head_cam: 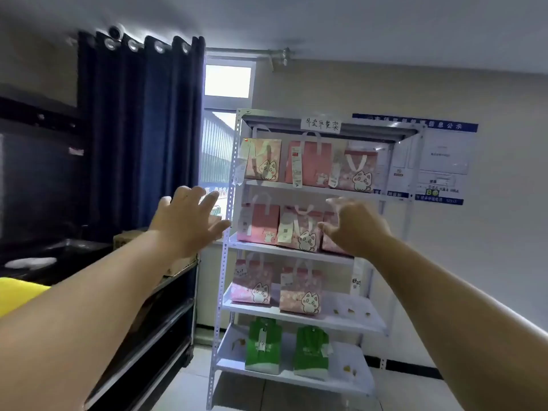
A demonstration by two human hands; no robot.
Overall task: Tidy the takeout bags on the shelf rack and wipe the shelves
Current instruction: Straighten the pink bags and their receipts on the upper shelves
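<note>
A white metal shelf rack (226,232) stands against the wall ahead. Pink takeout bags with cat pictures (308,166) fill its upper three shelves, and two green bags (264,345) stand on the bottom shelf. Small yellowish scraps (351,312) lie on the two lower shelves. My left hand (186,221) is stretched out, fingers apart, just left of the rack's front post, holding nothing. My right hand (353,226) reaches in front of the second shelf's bags, fingers spread, hiding the right-hand bag there. No cloth is in view.
A dark blue curtain (139,129) and a window are to the left of the rack. A black cart or counter (166,307) with a cardboard box stands at the left. Posters (439,161) hang on the wall behind the rack.
</note>
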